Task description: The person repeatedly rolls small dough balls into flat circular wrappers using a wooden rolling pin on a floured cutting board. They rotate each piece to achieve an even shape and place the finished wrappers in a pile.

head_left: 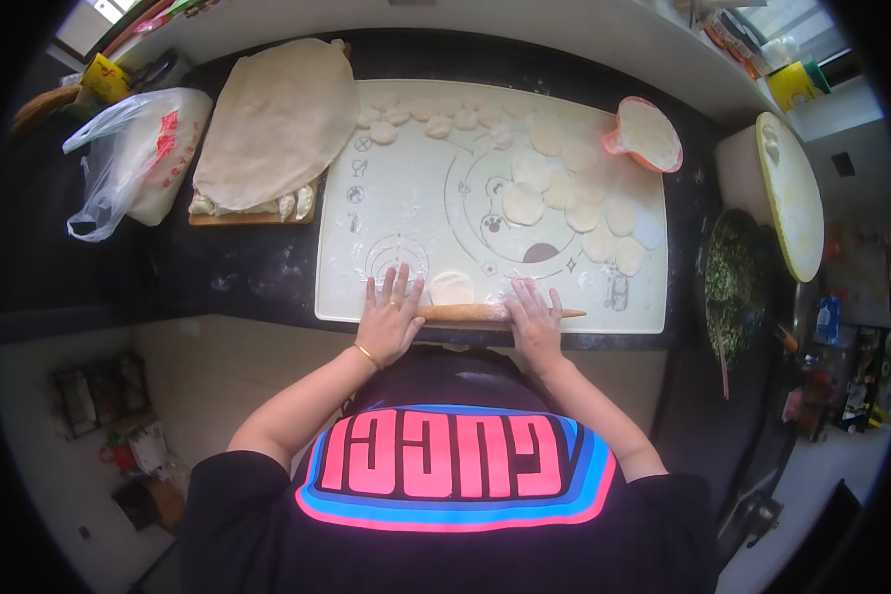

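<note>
A tapered wooden rolling pin (465, 313) lies crosswise near the front edge of a pale printed mat (366, 247). My left hand (390, 319) rests over its left end, fingers stretched forward and spread on the mat. Over the pin's right part lies my right hand (536, 325), its fingers extended too, with the pointed tip showing beyond it. A small round of dough (452, 288) sits just past the pin, between my hands. Farther off, several flat dough wrappers (523, 204) overlap on the mat's right side. Small dough pieces (438, 127) line its far edge.
At the back left, a beige cloth (272, 124) covers a board of dumplings (289, 206), beside a plastic bag (158, 158). A pink-handled container of flour (647, 136) stands at the mat's far right corner. Farther right are a pan of chopped greens (733, 267) and a round lid (790, 198).
</note>
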Motion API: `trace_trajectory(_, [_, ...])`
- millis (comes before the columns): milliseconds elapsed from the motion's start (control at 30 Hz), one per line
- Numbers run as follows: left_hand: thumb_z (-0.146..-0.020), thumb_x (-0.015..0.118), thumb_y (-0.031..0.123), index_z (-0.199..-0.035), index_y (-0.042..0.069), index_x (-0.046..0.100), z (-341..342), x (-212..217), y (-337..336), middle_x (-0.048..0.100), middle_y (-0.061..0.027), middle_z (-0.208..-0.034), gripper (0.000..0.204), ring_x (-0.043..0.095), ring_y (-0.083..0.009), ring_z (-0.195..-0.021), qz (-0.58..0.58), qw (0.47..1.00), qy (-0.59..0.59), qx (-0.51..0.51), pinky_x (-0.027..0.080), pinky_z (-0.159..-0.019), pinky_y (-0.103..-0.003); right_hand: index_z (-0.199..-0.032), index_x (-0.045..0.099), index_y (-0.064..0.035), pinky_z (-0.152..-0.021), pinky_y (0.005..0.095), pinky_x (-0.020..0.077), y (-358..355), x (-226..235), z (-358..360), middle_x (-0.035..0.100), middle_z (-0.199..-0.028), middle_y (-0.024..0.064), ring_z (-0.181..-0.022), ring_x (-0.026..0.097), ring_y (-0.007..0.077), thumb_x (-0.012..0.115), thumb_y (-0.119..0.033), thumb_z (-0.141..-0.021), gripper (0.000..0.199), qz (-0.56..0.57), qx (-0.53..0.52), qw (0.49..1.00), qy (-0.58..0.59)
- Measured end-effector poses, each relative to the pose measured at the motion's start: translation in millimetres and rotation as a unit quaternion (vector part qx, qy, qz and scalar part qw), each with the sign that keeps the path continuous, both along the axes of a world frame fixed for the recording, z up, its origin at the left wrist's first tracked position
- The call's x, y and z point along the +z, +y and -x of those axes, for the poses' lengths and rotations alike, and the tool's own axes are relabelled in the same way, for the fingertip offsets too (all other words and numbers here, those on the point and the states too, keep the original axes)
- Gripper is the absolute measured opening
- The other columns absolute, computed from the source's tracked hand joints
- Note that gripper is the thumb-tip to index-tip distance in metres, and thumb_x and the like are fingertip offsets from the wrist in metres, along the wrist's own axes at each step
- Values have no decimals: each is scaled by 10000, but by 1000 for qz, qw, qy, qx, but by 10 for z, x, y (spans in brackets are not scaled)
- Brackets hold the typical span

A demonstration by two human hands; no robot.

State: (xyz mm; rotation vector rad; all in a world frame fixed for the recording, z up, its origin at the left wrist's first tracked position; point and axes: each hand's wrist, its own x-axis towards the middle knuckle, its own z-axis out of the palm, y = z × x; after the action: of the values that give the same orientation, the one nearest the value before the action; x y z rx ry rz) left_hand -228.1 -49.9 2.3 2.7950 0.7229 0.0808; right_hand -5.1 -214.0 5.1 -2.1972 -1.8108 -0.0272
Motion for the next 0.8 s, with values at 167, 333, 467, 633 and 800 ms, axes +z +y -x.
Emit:
trace_trajectory(167, [-735, 664, 138, -1320, 24, 373, -402, 31, 70, 321, -247, -1351, 664, 371, -418, -1201, 197, 964, -163, 78, 359, -978, -399, -929, 564, -135, -894, 398, 314, 105, 169, -63, 553, -1061, 37, -1030, 530, 203, 561, -97, -772, 162, -109, 2, 994, 32])
trace_trajectory(333, [-677, 696, 104, -1147, 22, 535, -813, 112, 175, 538, -203, -1073, 504, 545, -346, -976, 265, 953, -45, 137, 445, -861, -352, -876, 559, -129, -791, 355, 329, 82, 211, -191, 571, -896, 22, -891, 554, 201, 587, -63, -724, 168, -120, 29, 990, 65])
trace_trajectory(467, [-687, 693, 118, -931, 16, 666, -817, 270, 341, 647, -166, -829, 267, 633, -276, -795, 334, 921, -2, 201, 495, -743, -329, -864, 561, -121, -784, 356, 330, 5, 213, -326, 577, -847, 23, -868, 559, 208, 602, -36, -696, 192, -134, 21, 985, 102])
trace_trajectory(633, [-732, 685, 180, -835, 11, 701, -767, 287, 557, 674, -174, -850, 198, 660, -231, -764, 341, 918, -28, 199, 504, -709, -311, -884, 570, -122, -780, 373, 345, -30, 36, -514, 581, -849, 29, -875, 557, 223, 624, -54, -674, 227, -118, 17, 987, 111])
trace_trajectory(800, [-791, 648, 209, -928, 1, 675, -934, 247, 771, 678, -156, -848, 250, 659, -210, -774, 360, 910, -90, 184, 498, -720, -308, -1006, 574, -117, -817, 399, 356, 55, -90, -505, 563, -973, 46, -936, 530, 245, 655, -94, -652, 363, -108, 25, 988, 111])
